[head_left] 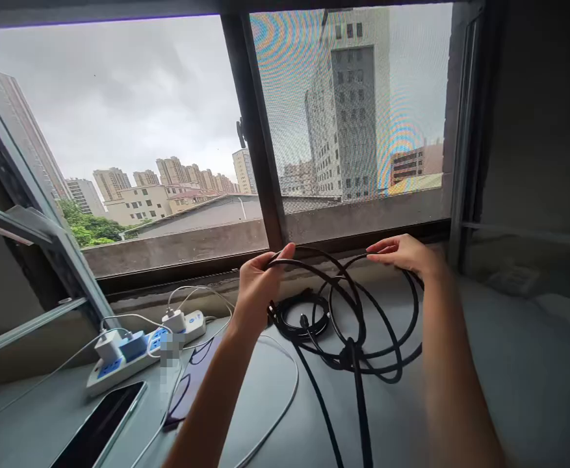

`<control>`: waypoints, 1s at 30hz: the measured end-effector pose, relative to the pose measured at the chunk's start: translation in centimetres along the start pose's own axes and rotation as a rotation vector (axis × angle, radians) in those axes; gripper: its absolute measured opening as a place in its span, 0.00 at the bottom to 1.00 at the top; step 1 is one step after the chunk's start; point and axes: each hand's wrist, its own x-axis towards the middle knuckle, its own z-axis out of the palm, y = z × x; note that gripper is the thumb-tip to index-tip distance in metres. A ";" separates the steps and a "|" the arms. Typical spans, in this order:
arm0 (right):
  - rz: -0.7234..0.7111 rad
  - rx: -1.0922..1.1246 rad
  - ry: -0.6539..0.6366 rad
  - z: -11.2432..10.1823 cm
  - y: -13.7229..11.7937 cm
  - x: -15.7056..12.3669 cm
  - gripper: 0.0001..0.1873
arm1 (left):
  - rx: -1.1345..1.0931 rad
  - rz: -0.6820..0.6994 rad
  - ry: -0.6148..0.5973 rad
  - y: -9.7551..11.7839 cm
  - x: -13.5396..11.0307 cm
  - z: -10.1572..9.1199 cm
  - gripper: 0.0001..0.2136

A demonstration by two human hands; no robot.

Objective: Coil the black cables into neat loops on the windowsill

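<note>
A long black cable [362, 312] hangs in loose loops between my hands, above the pale table. My left hand [261, 281] is closed on part of it, thumb pointing up to the right. On the other side, my right hand [401, 252] pinches a stretch of the loops between thumb and fingers. Two strands run down from the loops toward the lower edge of view. Beneath and behind the loops sits a smaller coil of black cable [297, 328], with a connector [305, 321] showing in its middle. Whether the two coils are joined cannot be made out.
On the left stands a white power strip [145, 361] with chargers [109, 348] and white cables [285, 396]. A phone [102, 429] lies in front of it. Glasses [180, 393] rest partly behind my left arm. A window [260, 130] spans the back; metal framing [55, 240] stands left.
</note>
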 end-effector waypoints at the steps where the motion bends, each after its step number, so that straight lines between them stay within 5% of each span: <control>1: -0.034 -0.008 -0.042 0.1 -0.5 -0.2 0.14 | -0.005 -0.031 -0.088 0.0 -0.1 0.1 0.20; 5: -0.175 -0.017 -0.104 0.7 -3.1 -1.3 0.10 | 0.036 -0.103 -0.486 -0.7 -0.5 0.3 0.18; 9: -0.312 -0.027 0.090 1.2 -5.9 -3.3 0.08 | 0.168 -0.057 -0.763 -1.1 -1.5 0.8 0.18; 13: -0.437 -0.093 0.361 1.8 -7.6 -4.8 0.06 | 0.519 0.274 -0.715 -0.6 -2.9 1.1 0.07; 15: -0.479 -0.120 0.476 2.1 -8.2 -5.4 0.06 | 0.695 0.410 -0.739 -0.3 -3.2 1.0 0.18; 18: -0.518 -0.125 0.588 2.5 -9.1 -6.0 0.06 | 0.774 0.392 -0.865 -0.3 -3.4 0.9 0.32; 22: -0.595 -0.083 0.610 2.8 -10.3 -6.9 0.05 | 0.723 0.328 -0.968 -0.6 -3.5 1.1 0.38; 27: -0.627 -0.046 0.592 3.0 -10.2 -6.5 0.05 | 0.815 0.320 -1.029 -0.9 -3.7 1.8 0.32; 30: -0.589 -0.065 0.575 3.2 -9.3 -5.4 0.04 | 0.963 0.305 -1.019 -0.6 -3.9 1.9 0.14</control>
